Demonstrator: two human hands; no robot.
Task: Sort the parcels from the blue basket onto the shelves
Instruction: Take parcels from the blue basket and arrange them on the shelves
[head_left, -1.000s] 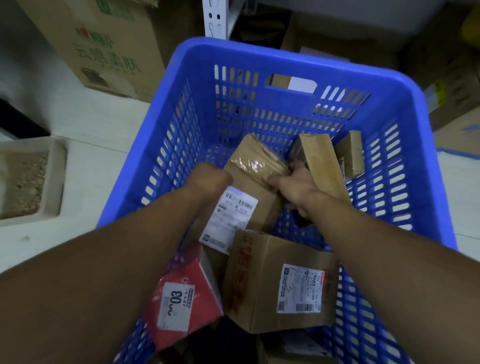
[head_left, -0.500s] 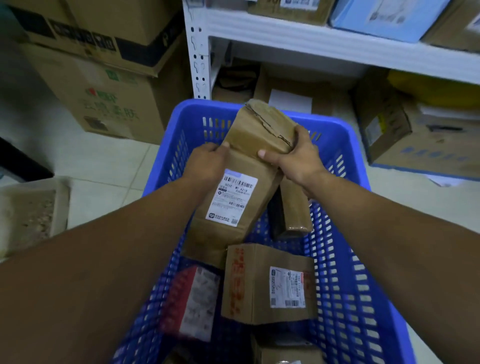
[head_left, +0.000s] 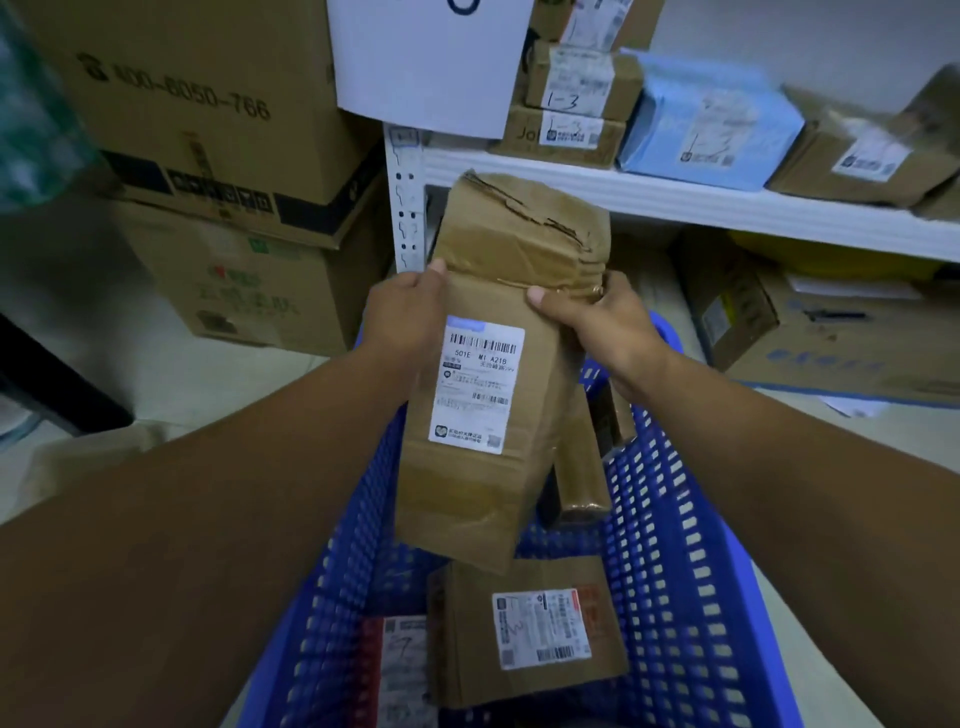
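Note:
A long brown cardboard parcel (head_left: 498, 483) with a white shipping label hangs above the blue basket (head_left: 675, 545), tilted with its torn, taped top toward the shelf. My left hand (head_left: 405, 312) grips its left edge near the top. My right hand (head_left: 592, 317) grips the right edge, thumb across the front. Inside the basket lie a brown box with a label (head_left: 467, 644), a red parcel (head_left: 389, 670) and a slim brown parcel (head_left: 582, 467). The white shelf (head_left: 675, 202) runs behind the lifted parcel.
Several labelled parcels stand on the shelf, among them brown boxes (head_left: 571, 98) and a light blue bag (head_left: 711, 130). A white paper sign (head_left: 426, 62) hangs on the shelf post. Large cartons (head_left: 208, 171) are stacked at the left. More boxes (head_left: 831, 332) sit under the shelf.
Both hands have lifted the long parcel out of the basket and higher toward the shelf. My view has tilted up, bringing the shelf parcels and the sign into sight.

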